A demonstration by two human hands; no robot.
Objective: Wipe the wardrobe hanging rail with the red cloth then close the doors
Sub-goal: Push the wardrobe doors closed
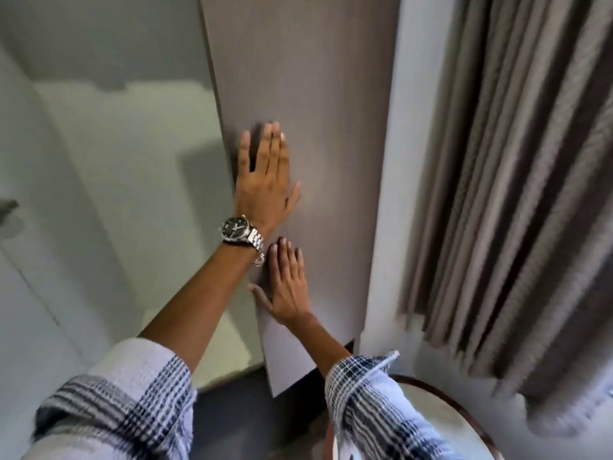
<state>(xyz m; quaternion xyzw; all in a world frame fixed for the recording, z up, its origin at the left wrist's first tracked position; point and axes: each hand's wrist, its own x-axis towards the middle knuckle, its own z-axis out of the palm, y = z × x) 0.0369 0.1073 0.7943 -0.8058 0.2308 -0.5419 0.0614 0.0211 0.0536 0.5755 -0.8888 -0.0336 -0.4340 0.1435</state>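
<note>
Both hands flat on grey wardrobe door (308, 94), curtain (514, 194) rt.

Pale wall (109, 167) left, grey pleated curtain (517, 194) right, seemingly dark floor (232, 423) below.

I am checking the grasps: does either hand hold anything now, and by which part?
Nothing is held. The left hand and right hand lie open and flat against the wardrobe door. No red cloth is visible.
</note>
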